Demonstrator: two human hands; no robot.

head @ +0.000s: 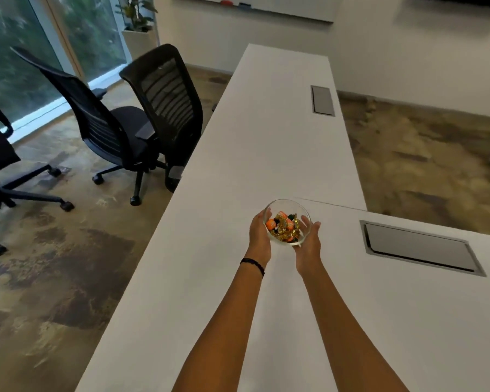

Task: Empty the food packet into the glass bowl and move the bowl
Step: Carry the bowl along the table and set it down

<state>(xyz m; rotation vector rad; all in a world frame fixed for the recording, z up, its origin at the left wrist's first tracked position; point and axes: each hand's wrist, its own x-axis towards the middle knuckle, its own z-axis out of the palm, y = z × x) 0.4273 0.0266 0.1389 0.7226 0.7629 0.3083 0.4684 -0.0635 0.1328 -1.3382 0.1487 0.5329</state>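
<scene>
Cupping the clear round glass bowl (287, 222) of orange and gold wrapped sweets (284, 227), you are holding it over the long white table (266, 142): your left hand (259, 236) is pressing its nine o'clock side, your right hand (309, 247) its four o'clock side, fingers curled against the glass.

An office meeting room: long white tabletop (266, 137) with cable hatches (322, 100), black swivel chairs (108, 128), wall whiteboard (266, 7).
</scene>
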